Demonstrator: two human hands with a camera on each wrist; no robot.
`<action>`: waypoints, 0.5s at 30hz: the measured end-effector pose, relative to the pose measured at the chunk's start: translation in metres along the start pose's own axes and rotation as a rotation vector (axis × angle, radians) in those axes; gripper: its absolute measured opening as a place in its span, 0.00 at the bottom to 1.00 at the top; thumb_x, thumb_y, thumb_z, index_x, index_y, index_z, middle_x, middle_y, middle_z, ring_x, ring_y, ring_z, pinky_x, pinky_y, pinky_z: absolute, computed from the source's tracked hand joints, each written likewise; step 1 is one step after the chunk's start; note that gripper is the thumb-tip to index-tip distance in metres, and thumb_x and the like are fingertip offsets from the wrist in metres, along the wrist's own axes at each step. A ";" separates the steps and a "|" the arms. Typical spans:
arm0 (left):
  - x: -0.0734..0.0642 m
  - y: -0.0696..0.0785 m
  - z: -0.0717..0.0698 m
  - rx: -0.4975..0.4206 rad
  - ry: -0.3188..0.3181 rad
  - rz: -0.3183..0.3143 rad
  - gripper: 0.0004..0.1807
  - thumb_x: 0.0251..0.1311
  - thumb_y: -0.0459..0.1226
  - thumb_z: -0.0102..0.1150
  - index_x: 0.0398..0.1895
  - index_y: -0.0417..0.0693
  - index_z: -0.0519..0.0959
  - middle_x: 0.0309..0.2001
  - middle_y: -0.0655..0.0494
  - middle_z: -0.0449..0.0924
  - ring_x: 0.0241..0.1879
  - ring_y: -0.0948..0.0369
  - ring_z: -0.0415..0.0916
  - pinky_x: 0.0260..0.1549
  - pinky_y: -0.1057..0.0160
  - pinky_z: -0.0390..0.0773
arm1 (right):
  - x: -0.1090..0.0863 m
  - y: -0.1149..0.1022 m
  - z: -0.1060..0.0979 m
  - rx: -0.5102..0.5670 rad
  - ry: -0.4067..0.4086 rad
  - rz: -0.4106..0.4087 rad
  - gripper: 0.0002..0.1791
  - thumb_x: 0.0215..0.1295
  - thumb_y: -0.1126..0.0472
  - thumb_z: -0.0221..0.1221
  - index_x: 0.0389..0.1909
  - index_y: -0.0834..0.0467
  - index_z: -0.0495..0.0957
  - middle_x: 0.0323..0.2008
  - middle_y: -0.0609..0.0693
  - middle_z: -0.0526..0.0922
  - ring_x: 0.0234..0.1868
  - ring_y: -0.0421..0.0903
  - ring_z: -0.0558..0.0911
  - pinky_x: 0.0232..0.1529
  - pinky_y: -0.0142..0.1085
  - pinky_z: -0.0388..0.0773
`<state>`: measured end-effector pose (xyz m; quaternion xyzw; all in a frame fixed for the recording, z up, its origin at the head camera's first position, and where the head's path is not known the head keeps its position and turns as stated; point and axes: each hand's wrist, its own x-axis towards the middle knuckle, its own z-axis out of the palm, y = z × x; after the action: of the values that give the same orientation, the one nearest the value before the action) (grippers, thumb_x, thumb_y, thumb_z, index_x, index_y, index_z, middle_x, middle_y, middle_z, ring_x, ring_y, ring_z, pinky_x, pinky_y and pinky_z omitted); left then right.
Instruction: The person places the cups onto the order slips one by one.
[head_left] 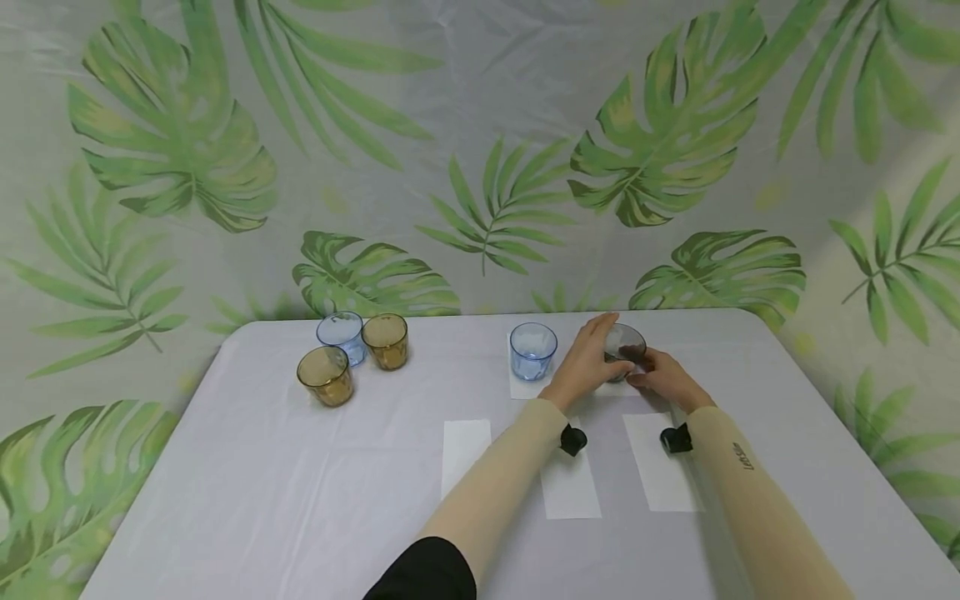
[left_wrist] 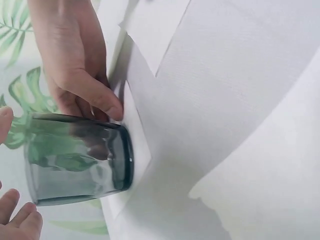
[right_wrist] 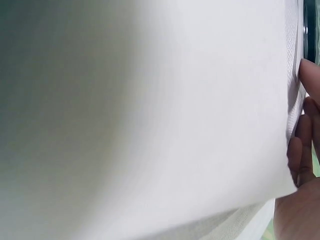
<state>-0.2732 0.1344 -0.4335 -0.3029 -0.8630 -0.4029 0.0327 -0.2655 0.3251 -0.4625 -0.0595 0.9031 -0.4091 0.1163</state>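
A grey glass (head_left: 626, 340) stands upright on white paper at the back right of the table. My left hand (head_left: 587, 362) lies along its left side, fingers extended and thumb in front. In the left wrist view, those fingertips (left_wrist: 22, 222) are close to the rim of the glass (left_wrist: 80, 160). From the right, my right hand (head_left: 670, 379) holds the glass low down, its thumb near the base and fingers partly seen through the glass. Only part of the right hand (right_wrist: 302, 145) shows in the right wrist view. Just left of my left hand stands a blue glass (head_left: 533, 354).
At the back left, two amber glasses (head_left: 326, 377) and another blue glass (head_left: 341, 335) are grouped on the white-covered table (head_left: 360, 492). White paper strips (head_left: 663, 475) lie under and in front of my forearms. A leaf-patterned cloth (head_left: 495, 108) hangs behind.
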 end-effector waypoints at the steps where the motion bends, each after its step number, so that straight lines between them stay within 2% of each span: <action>1: -0.001 0.001 -0.002 0.004 -0.003 0.009 0.43 0.57 0.42 0.67 0.73 0.44 0.56 0.72 0.51 0.55 0.70 0.59 0.52 0.65 0.69 0.55 | 0.000 0.000 0.000 -0.002 0.001 -0.003 0.33 0.66 0.63 0.58 0.67 0.73 0.57 0.65 0.74 0.59 0.65 0.70 0.58 0.62 0.61 0.58; 9: -0.015 0.012 -0.020 -0.013 -0.034 0.114 0.43 0.59 0.45 0.65 0.73 0.44 0.55 0.72 0.51 0.55 0.70 0.61 0.50 0.66 0.68 0.52 | -0.001 0.002 -0.001 0.020 -0.012 -0.027 0.33 0.66 0.65 0.57 0.68 0.71 0.58 0.66 0.73 0.59 0.66 0.69 0.58 0.62 0.60 0.59; 15: -0.027 0.015 -0.030 -0.024 -0.044 0.148 0.43 0.59 0.44 0.65 0.73 0.42 0.55 0.72 0.49 0.56 0.70 0.60 0.51 0.66 0.67 0.53 | -0.001 0.002 -0.001 0.031 -0.033 -0.038 0.33 0.65 0.65 0.57 0.69 0.70 0.57 0.65 0.74 0.59 0.66 0.69 0.58 0.61 0.60 0.61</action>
<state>-0.2484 0.1065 -0.4114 -0.3751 -0.8338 -0.4031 0.0396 -0.2648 0.3274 -0.4626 -0.0818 0.8932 -0.4244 0.1243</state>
